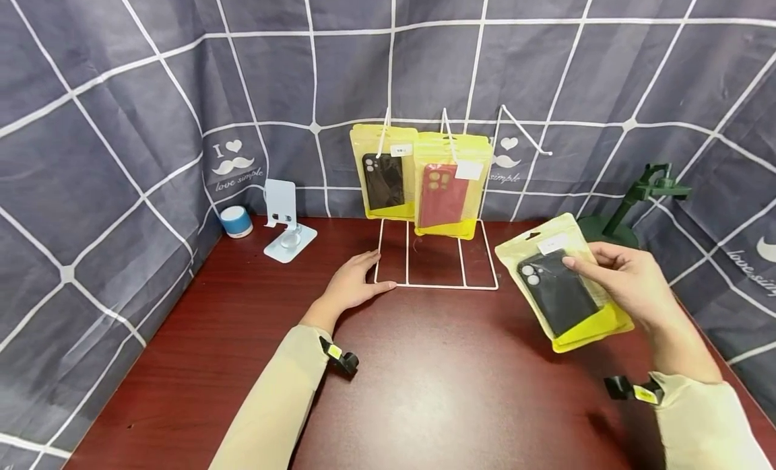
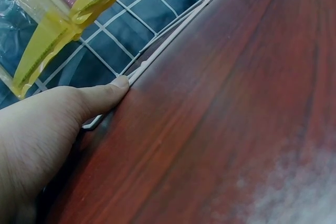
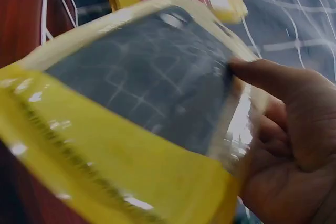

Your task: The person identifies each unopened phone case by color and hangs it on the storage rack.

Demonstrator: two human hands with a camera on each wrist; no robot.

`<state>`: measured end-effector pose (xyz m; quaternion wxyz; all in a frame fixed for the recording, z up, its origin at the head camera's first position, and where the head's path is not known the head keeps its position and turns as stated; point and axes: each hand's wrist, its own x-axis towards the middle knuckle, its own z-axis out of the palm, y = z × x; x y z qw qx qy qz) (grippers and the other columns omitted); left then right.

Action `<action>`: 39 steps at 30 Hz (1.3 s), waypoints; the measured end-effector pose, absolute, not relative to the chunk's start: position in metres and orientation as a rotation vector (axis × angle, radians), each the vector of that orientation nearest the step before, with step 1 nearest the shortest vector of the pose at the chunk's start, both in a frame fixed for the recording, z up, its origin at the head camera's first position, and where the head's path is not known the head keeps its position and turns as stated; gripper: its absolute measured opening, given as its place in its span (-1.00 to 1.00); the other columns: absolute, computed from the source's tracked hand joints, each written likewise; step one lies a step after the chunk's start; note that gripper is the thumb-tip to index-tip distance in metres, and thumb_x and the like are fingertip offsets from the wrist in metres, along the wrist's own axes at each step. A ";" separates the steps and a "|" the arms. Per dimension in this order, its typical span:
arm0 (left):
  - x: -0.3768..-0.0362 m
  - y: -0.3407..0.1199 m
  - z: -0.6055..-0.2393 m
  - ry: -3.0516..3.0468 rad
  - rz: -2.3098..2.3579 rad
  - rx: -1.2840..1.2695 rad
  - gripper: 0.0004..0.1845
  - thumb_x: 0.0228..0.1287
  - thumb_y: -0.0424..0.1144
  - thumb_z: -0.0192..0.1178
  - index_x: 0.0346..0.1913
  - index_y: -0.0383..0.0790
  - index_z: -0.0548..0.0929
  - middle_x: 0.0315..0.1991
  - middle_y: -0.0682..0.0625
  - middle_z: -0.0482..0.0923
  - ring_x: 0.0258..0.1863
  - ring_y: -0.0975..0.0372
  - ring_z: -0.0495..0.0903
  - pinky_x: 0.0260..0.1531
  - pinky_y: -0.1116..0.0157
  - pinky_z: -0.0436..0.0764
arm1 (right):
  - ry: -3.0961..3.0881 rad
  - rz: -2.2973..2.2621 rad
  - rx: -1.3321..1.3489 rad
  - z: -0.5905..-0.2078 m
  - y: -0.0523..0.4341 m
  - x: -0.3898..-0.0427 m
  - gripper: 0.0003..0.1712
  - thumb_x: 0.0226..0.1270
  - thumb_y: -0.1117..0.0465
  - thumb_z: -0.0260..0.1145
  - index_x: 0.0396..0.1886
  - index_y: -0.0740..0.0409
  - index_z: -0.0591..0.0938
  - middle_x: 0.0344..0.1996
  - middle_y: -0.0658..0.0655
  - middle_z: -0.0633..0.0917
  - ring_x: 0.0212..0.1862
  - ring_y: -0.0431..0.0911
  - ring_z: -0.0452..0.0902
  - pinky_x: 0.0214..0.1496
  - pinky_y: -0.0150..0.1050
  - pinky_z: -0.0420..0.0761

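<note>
In the head view my right hand pinches a yellow-and-clear pouch holding a black phone case by its right edge, thumb on the front. The same pouch fills much of the right wrist view, slightly blurred. My left hand rests at the front left corner of a white wire display rack, fingers extended. In the left wrist view its thumb presses the base wire; the other fingers are hidden there. From the rack's hooks hang a pouched black phone case and a pouched red phone case.
A third hook at the rack's right bears nothing. Left of the rack stand a white phone stand and a blue-and-white cylinder. A dark green stand is at the back right. Grey grid cloth surrounds the red-brown table.
</note>
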<state>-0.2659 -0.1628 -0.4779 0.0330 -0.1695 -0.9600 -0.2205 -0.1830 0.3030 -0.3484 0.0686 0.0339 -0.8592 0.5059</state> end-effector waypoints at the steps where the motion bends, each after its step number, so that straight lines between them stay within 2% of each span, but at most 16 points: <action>1: -0.265 -0.164 -0.479 -2.958 -0.675 -0.515 0.03 0.16 0.48 0.18 0.51 -0.18 0.34 0.51 -0.04 0.27 0.52 0.11 0.17 0.46 0.09 0.20 | -2.553 1.525 0.092 -0.348 0.295 -0.183 -0.63 0.28 0.03 0.49 -0.05 0.19 0.75 -0.50 -0.09 0.77 -0.57 -0.10 0.66 -0.56 -0.24 0.65; 5: -0.265 -0.166 -0.480 -2.959 -0.673 -0.512 0.04 0.16 0.48 0.18 0.51 -0.18 0.34 0.51 -0.04 0.27 0.51 0.11 0.17 0.46 0.09 0.21 | -2.405 1.540 0.080 -0.342 0.257 -0.180 -0.61 0.22 0.07 0.54 -0.07 0.23 0.76 -0.47 -0.20 0.77 -0.56 -0.19 0.67 -0.54 -0.33 0.66; 8: -0.266 -0.166 -0.479 -2.947 -0.684 -0.534 0.05 0.16 0.50 0.16 0.51 -0.19 0.33 0.51 -0.06 0.27 0.52 0.09 0.17 0.46 0.08 0.21 | -2.295 1.589 0.141 -0.328 0.228 -0.177 -0.62 0.20 0.14 0.55 -0.06 0.27 0.76 -0.45 -0.19 0.78 -0.55 -0.19 0.70 -0.51 -0.34 0.68; 12: -0.267 -0.166 -0.477 -2.940 -0.685 -0.530 0.04 0.16 0.49 0.17 0.51 -0.19 0.34 0.50 -0.07 0.28 0.51 0.09 0.18 0.46 0.08 0.21 | -2.070 1.804 0.269 -0.306 0.186 -0.180 -0.67 0.12 0.28 0.58 -0.12 0.33 0.77 -0.45 -0.03 0.80 -0.55 -0.16 0.71 -0.51 -0.35 0.67; 16: -0.268 -0.168 -0.477 -2.941 -0.652 -0.504 0.01 0.17 0.46 0.19 0.51 -0.17 0.35 0.50 -0.05 0.28 0.51 0.10 0.18 0.46 0.09 0.21 | -1.825 1.988 0.385 -0.285 0.142 -0.188 -0.69 0.06 0.32 0.61 -0.19 0.37 0.79 -0.46 0.10 0.80 -0.55 -0.13 0.71 -0.49 -0.33 0.69; 21: -0.269 -0.167 -0.478 -2.935 -0.667 -0.533 0.01 0.18 0.45 0.19 0.51 -0.18 0.34 0.50 -0.06 0.27 0.51 0.09 0.18 0.46 0.09 0.20 | -1.696 2.077 0.466 -0.266 0.099 -0.193 -0.73 0.08 0.31 0.61 -0.24 0.37 0.78 -0.47 0.16 0.79 -0.53 -0.08 0.71 -0.43 -0.26 0.72; 24: -0.270 -0.166 -0.479 -2.921 -0.687 -0.539 -0.02 0.18 0.43 0.22 0.52 -0.13 0.34 0.50 -0.04 0.29 0.50 0.10 0.20 0.46 0.10 0.21 | -1.691 2.117 0.518 -0.260 0.079 -0.197 -0.78 0.11 0.31 0.58 -0.26 0.34 0.79 -0.47 0.15 0.78 -0.52 -0.09 0.70 -0.40 -0.28 0.71; 29: -0.273 -0.161 -0.481 -2.856 -0.727 -0.601 -0.12 0.19 0.40 0.24 0.53 0.17 0.32 0.48 0.12 0.32 0.46 0.15 0.26 0.42 0.10 0.28 | -1.711 2.185 0.593 -0.259 0.059 -0.210 -0.78 0.16 0.33 0.55 -0.21 0.33 0.78 -0.42 0.16 0.79 -0.43 -0.09 0.70 -0.31 -0.31 0.68; 31: -0.275 -0.160 -0.481 -2.827 -0.742 -0.627 -0.14 0.18 0.38 0.26 0.52 0.23 0.33 0.46 0.15 0.33 0.45 0.16 0.28 0.41 0.10 0.29 | -1.751 2.165 0.580 -0.262 0.055 -0.216 -0.77 0.17 0.30 0.54 -0.19 0.32 0.78 -0.41 0.15 0.79 -0.42 -0.09 0.70 -0.31 -0.30 0.68; 39: -0.275 -0.166 -0.479 -2.913 -0.692 -0.565 -0.07 0.17 0.38 0.28 0.54 0.05 0.32 0.50 0.08 0.29 0.50 0.16 0.20 0.46 0.13 0.21 | -1.929 2.029 0.490 -0.281 0.054 -0.238 -0.70 0.21 0.25 0.52 -0.12 0.34 0.76 -0.40 0.06 0.79 -0.37 -0.13 0.70 -0.26 -0.34 0.67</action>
